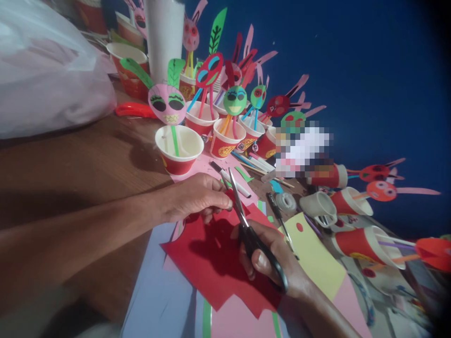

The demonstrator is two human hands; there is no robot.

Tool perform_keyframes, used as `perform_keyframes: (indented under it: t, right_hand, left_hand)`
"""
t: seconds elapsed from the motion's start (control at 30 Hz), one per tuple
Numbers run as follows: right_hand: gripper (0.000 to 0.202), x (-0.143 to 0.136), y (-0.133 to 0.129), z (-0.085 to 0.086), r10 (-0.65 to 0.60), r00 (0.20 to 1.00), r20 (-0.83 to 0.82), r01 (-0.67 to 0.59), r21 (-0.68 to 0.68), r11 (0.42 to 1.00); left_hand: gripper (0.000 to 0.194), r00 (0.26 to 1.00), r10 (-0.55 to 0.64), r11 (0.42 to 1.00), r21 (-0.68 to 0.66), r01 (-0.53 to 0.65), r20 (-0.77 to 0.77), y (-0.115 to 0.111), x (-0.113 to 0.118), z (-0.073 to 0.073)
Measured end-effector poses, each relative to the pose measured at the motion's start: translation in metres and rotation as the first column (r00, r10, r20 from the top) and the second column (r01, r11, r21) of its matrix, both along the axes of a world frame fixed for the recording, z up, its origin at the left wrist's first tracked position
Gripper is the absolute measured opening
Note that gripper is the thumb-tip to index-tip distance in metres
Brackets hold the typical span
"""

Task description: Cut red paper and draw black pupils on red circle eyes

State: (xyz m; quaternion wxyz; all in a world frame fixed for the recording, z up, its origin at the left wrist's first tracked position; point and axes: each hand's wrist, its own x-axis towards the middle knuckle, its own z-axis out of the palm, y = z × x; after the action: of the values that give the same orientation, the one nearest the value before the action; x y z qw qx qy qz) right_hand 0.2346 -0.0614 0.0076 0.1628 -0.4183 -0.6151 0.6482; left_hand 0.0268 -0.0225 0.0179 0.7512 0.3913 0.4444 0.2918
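1. Reaches in from the left with the left forearm, low and nearly level over the brown table (pixel 116 159).
2. Turns the back of the left hand (pixel 193 197) upward, bending little at the wrist.
3. Pinches a small red paper piece (pixel 234 201) between left thumb and forefinger, curling the other fingers underneath.
4. Rises from the lower right with the other forearm, slanting toward the upper left.
5. Closes the right hand (pixel 282 253) around black-handled scissors (pixel 254 243), folding the fingers under and laying the thumb against the handle; cannot tell whether it passes through a loop.
6. Points the slightly parted blades away from the body, right beside the left thumb and against the red paper piece.
7. Holds both hands above a large red sheet (pixel 218 263), laid over other coloured papers.
8. Has a cup (pixel 179 164) with a pink-faced figure beyond the left hand, and a pen (pixel 282 220) just beyond the right.
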Motion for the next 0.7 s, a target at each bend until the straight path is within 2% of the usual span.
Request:
perform_keyframes:
  t: [0.3, 0.53, 0.7]
  right_hand:
    - [0.052, 0.003, 0.001, -0.001, -0.015, 1.000, 0.016, 0.015, 0.014, 1.000]
    - [0.053, 0.000, 0.000, -0.004, -0.074, 0.996, -0.042, 0.076, 0.052, 0.996]
    - [0.054, -0.004, -0.001, -0.006, -0.098, 0.993, -0.068, 0.103, 0.063, 0.993]
  left_hand:
    - [0.018, 1.000, -0.005, 1.000, 0.004, 0.005, 0.011, 0.000, -0.001, -0.002]
    - [0.021, 0.999, 0.003, 0.997, 0.083, -0.007, 0.046, -0.002, 0.000, -0.012]
    - [0.021, 0.997, 0.029, 0.994, 0.103, -0.037, 0.070, -0.006, 0.004, -0.014]
